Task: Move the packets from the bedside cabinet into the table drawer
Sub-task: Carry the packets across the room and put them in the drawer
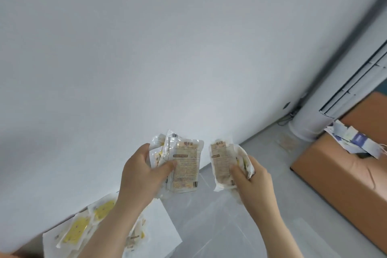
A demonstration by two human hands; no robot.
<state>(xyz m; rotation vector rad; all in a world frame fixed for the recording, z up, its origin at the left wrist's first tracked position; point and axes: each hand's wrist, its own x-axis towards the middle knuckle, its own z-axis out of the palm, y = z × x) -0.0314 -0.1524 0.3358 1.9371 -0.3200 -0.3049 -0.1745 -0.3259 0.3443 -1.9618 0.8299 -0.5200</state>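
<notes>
My left hand (142, 172) grips a fanned bunch of several white packets (184, 163) with brown print, thumb pressed on the front one. My right hand (253, 178) grips a smaller bunch of the same packets (222, 159), held just right of the first bunch. Both bunches are raised in front of the white wall. Below my left forearm, several more packets with yellow print (78, 228) lie on the white top of the bedside cabinet (163, 230). The table drawer is out of view.
A brown cardboard box (339, 172) with white and blue packages (356, 142) sticking out stands on the grey floor at the right. Behind it is a white cylindrical unit (307, 119) in the corner. Grey floor (240, 226) lies below my hands.
</notes>
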